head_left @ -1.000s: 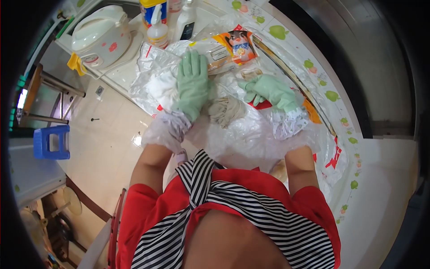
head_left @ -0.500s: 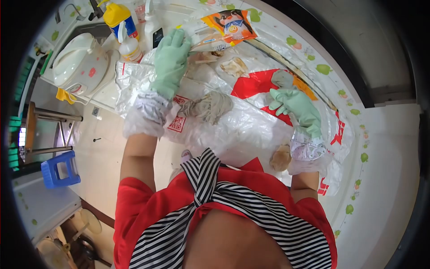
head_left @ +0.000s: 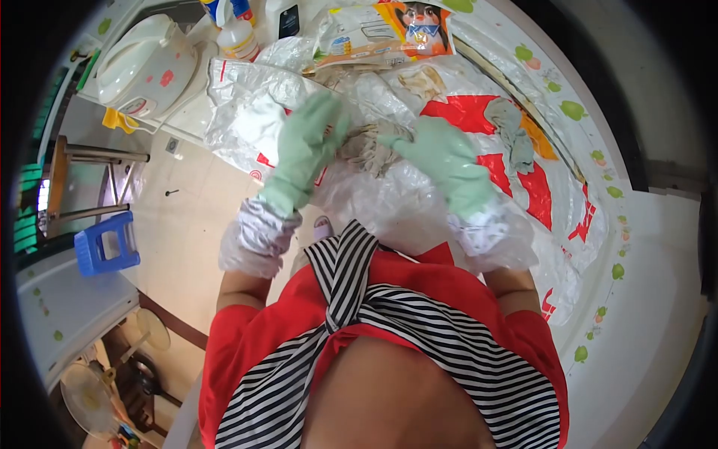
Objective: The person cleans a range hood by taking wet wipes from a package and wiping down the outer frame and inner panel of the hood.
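Note:
Both my hands wear pale green rubber gloves with ruffled cuffs under clear plastic. My left hand (head_left: 310,146) is over white plastic sheeting (head_left: 407,194), fingers stretched out, just left of a crumpled grey-beige cloth (head_left: 374,150) that looks like a worn knit glove. My right hand (head_left: 441,157) reaches in from the other side, its thumb spread toward that cloth and overlapping its right edge. Its other fingers are partly hidden. Farther right lies a second crumpled grey cloth (head_left: 512,135) on red-printed plastic.
An orange packet with a penguin (head_left: 422,34) lies at the back, near a spray bottle (head_left: 238,37). On the left stand a white rice cooker (head_left: 146,67) and, lower down, a blue stool (head_left: 107,243). A patterned white ledge (head_left: 617,239) runs along the right.
My left hand has come back from the packet toward me. My right hand has moved left, from the grey cloth on the right to the middle cloth. The view has shifted slightly.

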A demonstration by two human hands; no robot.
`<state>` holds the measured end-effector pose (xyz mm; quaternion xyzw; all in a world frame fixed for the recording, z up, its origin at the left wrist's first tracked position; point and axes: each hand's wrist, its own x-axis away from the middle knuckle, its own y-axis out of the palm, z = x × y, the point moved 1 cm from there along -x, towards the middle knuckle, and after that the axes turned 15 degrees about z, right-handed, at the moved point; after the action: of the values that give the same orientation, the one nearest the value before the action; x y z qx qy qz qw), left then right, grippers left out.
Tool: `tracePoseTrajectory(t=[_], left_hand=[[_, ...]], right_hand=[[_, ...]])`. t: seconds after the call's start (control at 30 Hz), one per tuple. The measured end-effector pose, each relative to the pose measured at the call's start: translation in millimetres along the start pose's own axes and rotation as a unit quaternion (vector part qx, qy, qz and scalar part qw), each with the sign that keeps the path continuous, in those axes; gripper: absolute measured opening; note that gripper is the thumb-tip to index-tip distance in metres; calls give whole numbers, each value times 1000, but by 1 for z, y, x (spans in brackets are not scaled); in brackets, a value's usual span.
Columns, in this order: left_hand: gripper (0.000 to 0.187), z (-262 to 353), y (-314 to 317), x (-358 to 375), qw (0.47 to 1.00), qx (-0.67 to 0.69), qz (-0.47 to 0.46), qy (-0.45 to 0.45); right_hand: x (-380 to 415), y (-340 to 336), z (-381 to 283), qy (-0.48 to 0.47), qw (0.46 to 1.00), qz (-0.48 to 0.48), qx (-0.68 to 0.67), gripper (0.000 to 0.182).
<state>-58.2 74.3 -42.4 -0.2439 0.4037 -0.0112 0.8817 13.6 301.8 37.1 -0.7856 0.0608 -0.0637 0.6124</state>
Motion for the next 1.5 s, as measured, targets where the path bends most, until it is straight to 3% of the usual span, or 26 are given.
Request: tracePoseTrajectory(t=[0.03,0.13,0.23,0.3,0.33,0.4,0.43,0.5,0.57,0.67,0.77,0.87,0.97,1.07,1.2,1.33,1.37,1.47,1.5], left_hand=[[34,10,0,11,1000,12,-11,-6],[39,32,3,19,1000,4,-19,22],[43,45,4,13,999,4,-29,27],[42,36,7,6,998,10,-55,2],[41,30,10,0,1000,3,-13,10],[39,30,20,-26,997,-11,72,23],[37,32,19,-48,997,11,63,33],[44,31,39,-95,985,-20,118,122],[51,27,67,-143,974,-60,143,165],[54,12,108,-187,980,-94,97,144],[52,-32,152,-178,987,-26,-159,6],[48,-11,151,-147,918,-120,-371,68],[45,-44,154,-98,960,-87,-255,81],[57,-60,159,-84,971,-75,-213,82],[56,-61,161,-83,975,-71,-191,83],[48,-41,151,-106,970,-92,-200,106],[38,-34,144,-108,987,-34,-104,121],[28,-27,120,-108,997,59,-20,43],[22,-24,105,-106,994,76,6,78]], right_hand=[[-6,14,-6,5,1000,-14,16,54],[-6,45,-9,-89,989,-11,-119,48],[-3,58,-5,-29,972,-10,-233,33],[14,70,5,9,916,43,-400,27],[17,78,11,25,875,68,-480,24],[13,90,24,-160,930,191,-269,21],[11,96,31,-240,923,261,-152,20],[21,100,45,-157,934,213,-239,20],[42,99,62,-8,920,122,-371,20],[71,106,82,103,902,65,-415,20],[89,116,95,161,889,33,-428,20],[96,120,106,190,879,12,-438,21],[101,125,111,212,869,-6,-446,21],[104,126,114,232,861,-21,-452,21],[100,121,114,238,860,-42,-449,21],[80,107,107,221,868,-56,-441,22],[75,103,102,211,871,-60,-440,22],[49,85,82,170,881,-65,-437,22],[38,79,75,154,884,-68,-435,22]])
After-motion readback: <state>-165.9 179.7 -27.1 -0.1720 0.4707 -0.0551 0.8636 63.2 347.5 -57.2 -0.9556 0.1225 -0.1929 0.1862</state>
